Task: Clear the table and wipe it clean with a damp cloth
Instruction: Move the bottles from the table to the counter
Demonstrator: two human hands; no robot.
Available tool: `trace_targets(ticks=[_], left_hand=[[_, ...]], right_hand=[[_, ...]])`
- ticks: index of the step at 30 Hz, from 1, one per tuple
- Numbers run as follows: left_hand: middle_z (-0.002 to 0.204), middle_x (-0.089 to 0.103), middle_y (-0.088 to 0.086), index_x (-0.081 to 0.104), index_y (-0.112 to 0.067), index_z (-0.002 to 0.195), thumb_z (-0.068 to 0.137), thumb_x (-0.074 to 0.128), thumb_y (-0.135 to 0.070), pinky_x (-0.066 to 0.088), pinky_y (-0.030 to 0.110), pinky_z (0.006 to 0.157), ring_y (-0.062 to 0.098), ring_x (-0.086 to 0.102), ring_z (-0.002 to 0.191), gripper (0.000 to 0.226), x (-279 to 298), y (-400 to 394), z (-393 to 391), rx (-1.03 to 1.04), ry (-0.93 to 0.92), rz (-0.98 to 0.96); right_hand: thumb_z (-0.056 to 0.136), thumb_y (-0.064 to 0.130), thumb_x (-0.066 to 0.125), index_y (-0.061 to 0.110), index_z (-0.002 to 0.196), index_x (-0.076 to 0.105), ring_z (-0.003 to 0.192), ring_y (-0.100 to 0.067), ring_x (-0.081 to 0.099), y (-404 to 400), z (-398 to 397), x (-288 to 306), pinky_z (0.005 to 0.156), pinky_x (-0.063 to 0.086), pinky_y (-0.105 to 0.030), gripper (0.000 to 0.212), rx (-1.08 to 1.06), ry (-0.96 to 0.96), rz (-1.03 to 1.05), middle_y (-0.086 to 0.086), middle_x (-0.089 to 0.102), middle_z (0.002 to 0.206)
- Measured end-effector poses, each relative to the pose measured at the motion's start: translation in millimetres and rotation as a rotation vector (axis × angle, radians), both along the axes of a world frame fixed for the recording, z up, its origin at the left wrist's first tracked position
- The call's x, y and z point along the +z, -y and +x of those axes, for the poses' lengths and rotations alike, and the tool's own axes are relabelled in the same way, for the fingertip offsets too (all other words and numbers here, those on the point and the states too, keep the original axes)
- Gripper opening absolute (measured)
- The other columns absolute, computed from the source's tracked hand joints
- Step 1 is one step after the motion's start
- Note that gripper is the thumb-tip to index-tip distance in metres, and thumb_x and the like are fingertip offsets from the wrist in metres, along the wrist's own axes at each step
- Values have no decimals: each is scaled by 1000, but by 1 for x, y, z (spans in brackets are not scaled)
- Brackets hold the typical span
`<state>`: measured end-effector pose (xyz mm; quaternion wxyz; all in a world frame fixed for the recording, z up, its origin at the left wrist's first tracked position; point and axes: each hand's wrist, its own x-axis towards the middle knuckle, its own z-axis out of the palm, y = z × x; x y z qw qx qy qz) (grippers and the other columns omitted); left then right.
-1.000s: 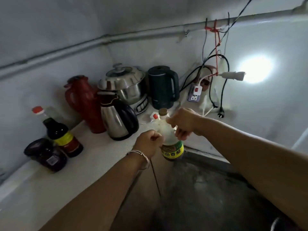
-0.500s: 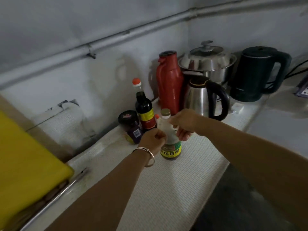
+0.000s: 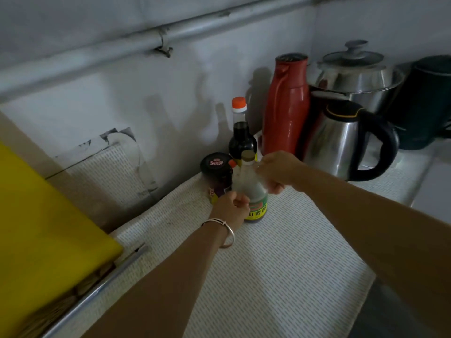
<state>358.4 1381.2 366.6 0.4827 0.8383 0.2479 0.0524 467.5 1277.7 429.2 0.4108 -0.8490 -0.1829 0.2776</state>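
right hand (image 3: 277, 172) fingers wrapped round clear bottle (image 3: 253, 191) neck | left hand (image 3: 231, 208) fisted at its side (contents unseen) | bottle upright on surface (image 3: 280, 264), just before dark jar (image 3: 216, 175)

Glossy steel kettle (image 3: 341, 147); matt dotted countertop (image 3: 280, 264).

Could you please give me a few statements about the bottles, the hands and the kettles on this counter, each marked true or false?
1. The right hand grips the clear bottle at its shoulder. True.
2. The clear bottle has no cap. False: a brownish cap sits on it.
3. The dark sauce bottle has an orange cap. True.
4. The red thermos lies on its side. False: it stands upright.
5. The left hand rests flat on the patterned mat. False: it is closed beside the clear bottle.
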Motion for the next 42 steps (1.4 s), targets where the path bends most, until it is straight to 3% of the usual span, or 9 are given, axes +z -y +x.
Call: trace_targets(ticks=[3,10,14,18,23,31,34,39,42], left_hand=[[90,59,-1,60,-13,91,84,58,-6,45,22,82,12,56,90,10,-4,-1,3,-8,4,-29],[90,60,0,61,-12,91,84,58,-5,49,29,84,14,56,89,10,-9,3,7,-22,-23,-44],[74,57,-1,55,-20,71,84,57,-4,51,38,82,20,55,80,21,-10,14,11,-5,-14,-117],[76,53,11,49,-6,76,85,49,6,46,31,68,19,50,69,16,-2,38,17,-33,23,-281],[76,54,3,48,-15,74,79,47,18,50,29,67,17,56,73,34,9,85,24,-66,60,-317],[77,53,3,48,-18,75,77,55,16,49,33,66,22,55,76,34,18,221,41,-236,78,-269],[75,54,3,45,-17,74,75,54,16,44,27,57,18,53,68,34,21,295,53,-299,104,-232],[70,54,3,44,-20,71,74,55,13,40,29,56,18,48,63,35,16,416,71,-438,114,-186],[71,54,5,44,-21,71,78,57,12,45,29,56,17,50,59,36,4,492,82,-524,97,-221]], right_hand=[[92,9,52,3,85,56,49,-20,57,-3,2,0,42,47,-23,10,6,6,-13,-12,58,64],[96,14,44,-5,119,52,54,-16,52,-4,10,-11,54,47,-27,30,-20,98,-14,-4,52,66],[91,4,53,6,129,44,59,-16,58,7,2,-16,48,49,-22,39,-24,54,29,-13,60,85],[87,-1,57,12,129,47,69,-20,62,37,-6,-19,55,52,-24,45,13,21,57,-19,65,99],[89,-2,50,12,123,53,84,-15,59,102,-12,-16,64,50,-22,37,77,-7,55,-10,59,110],[87,-8,48,8,118,57,81,-21,57,244,-19,-12,64,48,-25,36,-64,20,89,-13,59,99],[84,-6,54,7,114,61,80,-18,55,313,-24,-16,60,43,-15,34,-154,131,67,-17,66,100],[78,-4,63,7,112,63,81,-14,55,435,-33,-23,63,39,-8,35,-322,222,65,-12,68,101],[79,-4,64,5,117,60,80,-19,53,510,-40,-28,70,47,-20,39,-477,207,112,-10,59,93]])
